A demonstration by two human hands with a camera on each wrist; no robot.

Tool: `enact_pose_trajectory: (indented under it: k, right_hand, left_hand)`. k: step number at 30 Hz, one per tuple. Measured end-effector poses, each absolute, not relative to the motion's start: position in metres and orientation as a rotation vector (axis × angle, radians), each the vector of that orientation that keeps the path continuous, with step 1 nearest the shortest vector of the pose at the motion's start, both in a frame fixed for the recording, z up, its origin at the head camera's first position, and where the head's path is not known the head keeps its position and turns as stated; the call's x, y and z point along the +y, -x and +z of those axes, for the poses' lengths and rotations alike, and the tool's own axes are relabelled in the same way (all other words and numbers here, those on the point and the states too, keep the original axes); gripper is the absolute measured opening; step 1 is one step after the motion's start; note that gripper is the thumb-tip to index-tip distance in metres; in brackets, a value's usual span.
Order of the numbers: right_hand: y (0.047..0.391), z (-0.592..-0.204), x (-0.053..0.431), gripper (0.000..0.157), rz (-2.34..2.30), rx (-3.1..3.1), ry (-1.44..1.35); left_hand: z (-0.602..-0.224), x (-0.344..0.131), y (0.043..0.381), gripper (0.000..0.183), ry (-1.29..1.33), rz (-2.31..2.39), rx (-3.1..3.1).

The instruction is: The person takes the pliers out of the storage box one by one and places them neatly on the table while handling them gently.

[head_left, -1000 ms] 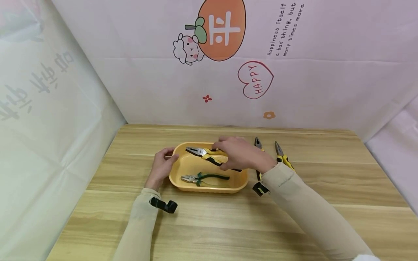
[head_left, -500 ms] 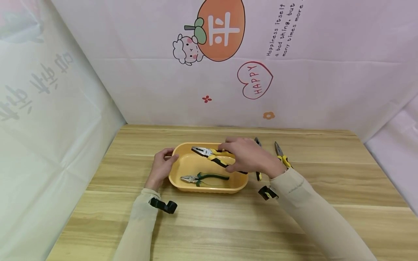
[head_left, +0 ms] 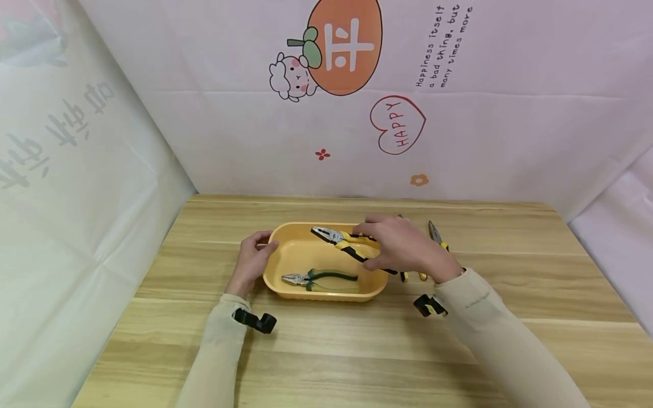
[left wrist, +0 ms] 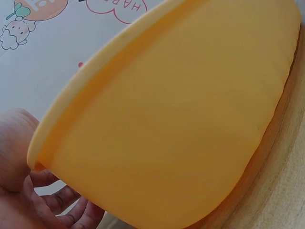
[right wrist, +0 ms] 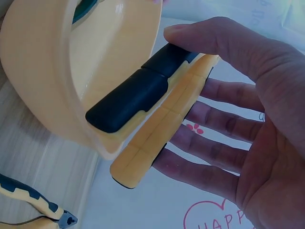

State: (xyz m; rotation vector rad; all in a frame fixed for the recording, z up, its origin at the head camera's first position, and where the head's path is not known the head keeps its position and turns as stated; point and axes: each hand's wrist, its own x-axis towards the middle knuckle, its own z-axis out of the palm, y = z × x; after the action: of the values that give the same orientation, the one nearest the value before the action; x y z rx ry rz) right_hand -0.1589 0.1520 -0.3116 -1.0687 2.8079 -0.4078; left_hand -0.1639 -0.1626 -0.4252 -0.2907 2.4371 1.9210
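My left hand [head_left: 252, 262] grips the left end of a yellow plastic basin [head_left: 270, 283], thumb over the rim; the left wrist view shows its fingers curled against the outer wall [left wrist: 157, 119]. Over the basin's right half, my right hand [head_left: 400, 245] holds combination pliers [head_left: 340, 240] with yellow and black handles, their metal nose pointing left. The right wrist view has the handles [right wrist: 162, 119] between my thumb and fingers. Green-handled pliers [head_left: 326, 276] lie inside the basin near its front wall.
Right of the basin, long-nose pliers [head_left: 435, 232] with yellow handles lie on the wooden table [head_left: 326, 357]. Another pair of pliers [head_left: 404, 276] is mostly hidden by my right hand. A printed white cloth [head_left: 255, 147] hangs behind the table.
My right hand has shifted to the right with the combination pliers, covering more of the pliers on the table. The left hand, basin and green-handled pliers stay in place.
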Motion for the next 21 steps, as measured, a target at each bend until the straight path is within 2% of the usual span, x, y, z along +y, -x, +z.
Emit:
enact_pose_trajectory:
  k: [21]
  right_hand:
    - [0.154,-0.314,0.176,0.060,-0.416,2.888,1.004]
  left_hand:
    - [-0.425,-0.164,0.163,0.033,0.285,1.923,2.446]
